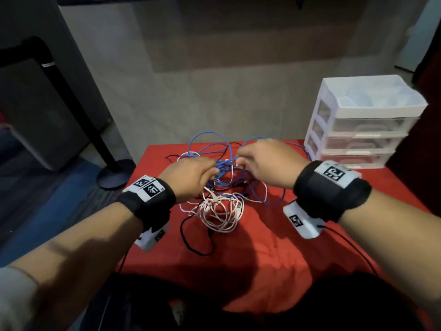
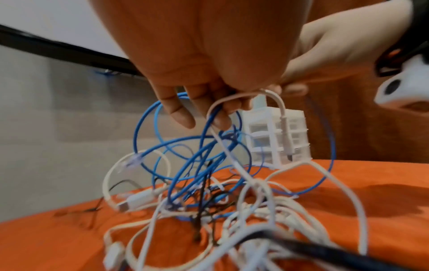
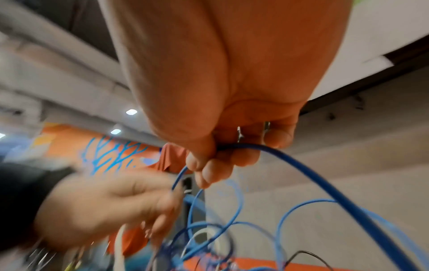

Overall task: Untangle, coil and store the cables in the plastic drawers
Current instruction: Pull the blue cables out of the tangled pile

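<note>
Nearest, white cables (image 1: 220,212) lay knotted on the red surface (image 1: 274,247). Beyond, the left hand (image 1: 191,177) gripped tangled strands while the right hand (image 1: 267,163) pinched the blue cable (image 3: 313,179); feeding slack gently would likely beat tugging. The closed drawers (image 1: 358,130) stood farthest, right.

Cables (image 1: 214,187) left of drawers (image 1: 358,130)
</note>
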